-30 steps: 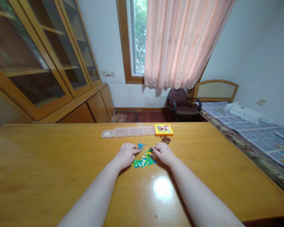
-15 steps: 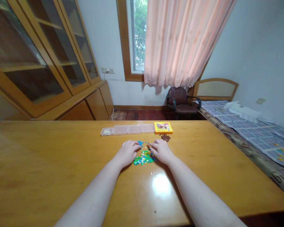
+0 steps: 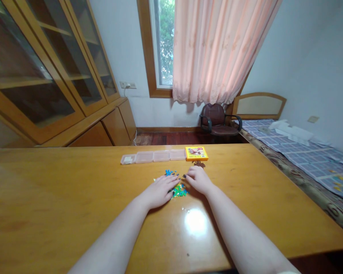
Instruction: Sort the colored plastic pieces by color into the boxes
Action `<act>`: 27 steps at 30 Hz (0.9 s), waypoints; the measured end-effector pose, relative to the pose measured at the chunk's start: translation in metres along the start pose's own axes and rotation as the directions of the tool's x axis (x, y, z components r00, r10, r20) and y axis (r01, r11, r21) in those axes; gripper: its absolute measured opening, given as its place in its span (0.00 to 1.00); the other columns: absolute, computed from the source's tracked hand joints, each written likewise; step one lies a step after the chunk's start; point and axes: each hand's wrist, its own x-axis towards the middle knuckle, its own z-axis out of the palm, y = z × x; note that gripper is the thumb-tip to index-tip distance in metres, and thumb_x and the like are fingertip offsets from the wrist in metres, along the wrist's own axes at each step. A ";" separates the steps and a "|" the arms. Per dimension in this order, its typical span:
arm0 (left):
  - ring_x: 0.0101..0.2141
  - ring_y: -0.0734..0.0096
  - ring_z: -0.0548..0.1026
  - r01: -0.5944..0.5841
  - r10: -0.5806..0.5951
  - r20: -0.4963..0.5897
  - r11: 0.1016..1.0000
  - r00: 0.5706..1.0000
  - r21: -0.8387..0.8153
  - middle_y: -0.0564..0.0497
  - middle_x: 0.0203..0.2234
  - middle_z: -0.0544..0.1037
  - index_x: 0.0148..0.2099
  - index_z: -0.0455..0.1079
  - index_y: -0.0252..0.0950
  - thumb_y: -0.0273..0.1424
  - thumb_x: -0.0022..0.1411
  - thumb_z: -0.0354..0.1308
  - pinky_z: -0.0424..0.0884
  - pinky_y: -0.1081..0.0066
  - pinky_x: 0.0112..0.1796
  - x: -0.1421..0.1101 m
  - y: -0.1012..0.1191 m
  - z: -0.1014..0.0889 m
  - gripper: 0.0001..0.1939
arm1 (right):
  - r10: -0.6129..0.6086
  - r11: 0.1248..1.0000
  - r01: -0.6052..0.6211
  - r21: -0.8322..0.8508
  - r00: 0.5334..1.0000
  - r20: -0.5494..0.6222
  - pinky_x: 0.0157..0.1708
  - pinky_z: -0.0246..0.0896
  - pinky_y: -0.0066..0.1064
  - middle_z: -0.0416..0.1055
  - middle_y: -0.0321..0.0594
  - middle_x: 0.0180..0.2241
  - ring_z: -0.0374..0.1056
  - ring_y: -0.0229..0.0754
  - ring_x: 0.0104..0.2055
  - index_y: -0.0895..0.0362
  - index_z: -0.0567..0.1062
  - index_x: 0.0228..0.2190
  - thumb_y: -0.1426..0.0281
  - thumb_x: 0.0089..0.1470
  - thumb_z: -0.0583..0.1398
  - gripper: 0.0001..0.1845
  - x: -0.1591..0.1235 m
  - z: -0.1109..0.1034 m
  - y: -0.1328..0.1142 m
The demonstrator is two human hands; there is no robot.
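The low pile of small green, white and blue plastic pieces point(image 3: 180, 191) lay between my hands, partly covered by my left hand point(image 3: 160, 189), palm down, fingers extended, no grip seen. My right hand point(image 3: 198, 179) was half curled; contents could not be determined. Small bright-blue pieces point(image 3: 168, 172) lay beyond my left fingers, dark-brown pieces point(image 3: 199, 164) and a flat yellow box point(image 3: 196, 153) beyond my right.

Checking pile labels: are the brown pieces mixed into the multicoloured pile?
No, the brown pieces form a separate cluster between the right hand and the yellow box.
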 end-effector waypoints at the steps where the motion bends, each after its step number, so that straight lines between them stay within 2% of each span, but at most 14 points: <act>1: 0.61 0.66 0.53 -0.010 0.011 0.049 1.000 0.999 -0.006 0.53 0.62 0.55 0.64 0.51 0.44 0.33 0.62 0.47 0.47 0.60 0.60 0.000 0.002 0.001 0.28 | -0.009 1.000 0.009 0.000 1.000 0.004 0.35 0.49 0.30 0.66 0.37 0.23 0.59 0.37 0.29 0.58 0.75 0.20 0.69 0.57 0.54 0.17 0.000 -0.002 0.004; 4: 0.62 0.65 0.50 0.000 0.002 0.154 1.000 0.988 -0.014 0.52 0.63 0.52 0.65 0.47 0.42 0.36 0.60 0.47 0.44 0.58 0.61 -0.001 0.006 0.004 0.31 | -0.104 0.994 0.103 0.019 0.993 0.048 0.34 0.49 0.29 0.64 0.34 0.19 0.56 0.35 0.26 0.59 0.69 0.13 0.71 0.55 0.55 0.20 0.000 -0.005 0.011; 7: 0.63 0.65 0.48 0.058 -0.056 0.193 0.998 0.980 -0.003 0.50 0.64 0.48 0.66 0.45 0.40 0.36 0.59 0.47 0.42 0.57 0.61 -0.003 0.006 0.004 0.34 | -0.209 0.978 0.205 0.046 0.970 0.119 0.34 0.48 0.29 0.65 0.33 0.19 0.55 0.33 0.24 0.59 0.70 0.13 0.72 0.54 0.55 0.19 -0.001 -0.006 0.009; 10: 0.63 0.61 0.45 0.143 -0.143 0.213 0.990 0.967 0.018 0.47 0.65 0.45 0.67 0.43 0.36 0.37 0.59 0.47 0.41 0.55 0.61 -0.007 0.006 0.004 0.35 | -0.227 0.974 0.228 0.015 0.957 0.179 0.34 0.48 0.29 0.66 0.34 0.19 0.56 0.34 0.25 0.58 0.72 0.15 0.72 0.54 0.55 0.18 -0.002 -0.008 0.005; 14: 0.63 0.58 0.43 0.250 -0.257 0.236 0.967 0.937 0.059 0.44 0.65 0.42 0.67 0.43 0.31 0.42 0.60 0.45 0.41 0.54 0.60 -0.011 0.009 0.002 0.37 | -0.154 0.983 0.169 -0.064 0.969 0.191 0.34 0.48 0.30 0.69 0.37 0.22 0.59 0.36 0.27 0.56 0.78 0.22 0.65 0.58 0.54 0.18 -0.002 -0.006 0.001; 16: 0.63 0.57 0.42 0.304 -0.316 0.243 0.949 0.917 0.088 0.41 0.64 0.41 0.67 0.42 0.28 0.44 0.60 0.44 0.41 0.54 0.60 -0.011 0.011 0.001 0.39 | -0.078 0.990 0.097 -0.106 0.983 0.168 0.35 0.48 0.31 0.72 0.38 0.26 0.61 0.38 0.30 0.52 0.80 0.32 0.62 0.59 0.53 0.16 -0.002 -0.002 -0.001; 19: 0.63 0.54 0.41 0.373 -0.395 0.238 0.918 0.887 0.134 0.38 0.64 0.40 0.66 0.42 0.25 0.45 0.59 0.44 0.43 0.54 0.60 -0.011 0.015 -0.001 0.40 | 0.023 0.989 -0.002 -0.145 0.989 0.146 0.38 0.48 0.32 0.73 0.40 0.33 0.63 0.41 0.36 0.49 0.75 0.44 0.61 0.58 0.53 0.16 -0.001 0.005 -0.007; 23: 0.63 0.51 0.40 0.433 -0.467 0.234 0.882 0.852 0.185 0.34 0.64 0.40 0.65 0.43 0.20 0.48 0.59 0.44 0.43 0.54 0.60 -0.008 0.021 -0.001 0.43 | 0.034 0.992 -0.013 -0.122 0.986 0.166 0.41 0.48 0.33 0.73 0.41 0.37 0.63 0.42 0.40 0.50 0.73 0.47 0.60 0.59 0.53 0.18 0.000 0.007 -0.013; 27: 0.63 0.49 0.40 0.499 -0.541 0.196 0.836 0.818 0.227 0.30 0.63 0.40 0.65 0.43 0.19 0.48 0.59 0.44 0.43 0.53 0.60 -0.006 0.017 0.005 0.43 | 0.065 0.993 -0.049 -0.110 0.987 0.149 0.40 0.48 0.34 0.72 0.41 0.36 0.62 0.42 0.39 0.51 0.74 0.45 0.61 0.59 0.52 0.17 0.000 0.005 -0.011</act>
